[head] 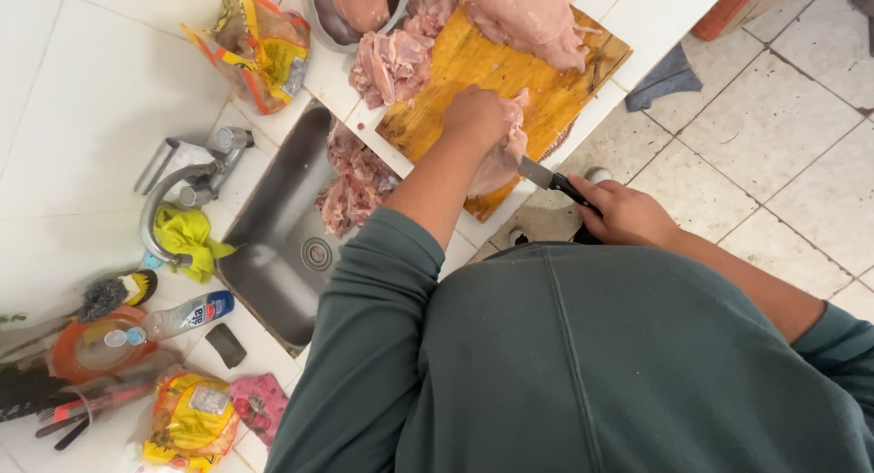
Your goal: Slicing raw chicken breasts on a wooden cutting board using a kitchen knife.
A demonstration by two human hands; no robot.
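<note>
A yellow wooden cutting board lies on the white tiled counter, with raw chicken pieces on its left and a large raw chicken at its far end. My left hand presses down on a raw chicken piece at the board's near edge. My right hand grips the black handle of a knife, whose blade runs into that piece from the right.
A steel sink left of the board holds more raw chicken. A metal bowl of meat, plastic bags, a tap, a yellow cloth, a dish soap bottle and brushes lie around it.
</note>
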